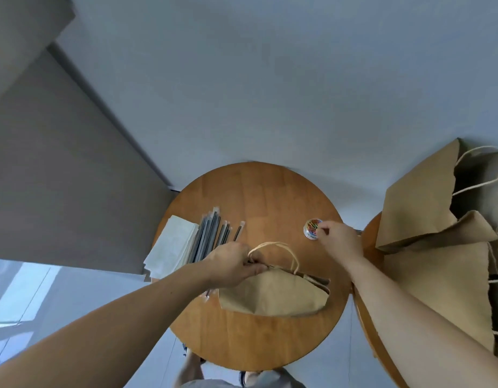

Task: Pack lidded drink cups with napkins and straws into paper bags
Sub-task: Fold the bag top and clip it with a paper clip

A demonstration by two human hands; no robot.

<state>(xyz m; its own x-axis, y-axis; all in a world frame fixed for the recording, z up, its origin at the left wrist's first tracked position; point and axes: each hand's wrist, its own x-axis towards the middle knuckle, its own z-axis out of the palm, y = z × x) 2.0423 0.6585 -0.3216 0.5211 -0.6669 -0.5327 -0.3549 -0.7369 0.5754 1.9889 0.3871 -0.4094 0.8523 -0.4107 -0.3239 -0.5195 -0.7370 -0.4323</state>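
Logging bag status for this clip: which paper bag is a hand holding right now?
The bag on the round table, its top gripped by the left hand. The bags at the right edge are untouched.

The scene is lit softly and evenly by cool, diffuse daylight, and a brighter patch is seen beyond the left edge of the table (250,197). Only faint shadows are cast there. Straight lines are bent strongly toward the frame edges, and fine detail is slightly softened throughout.
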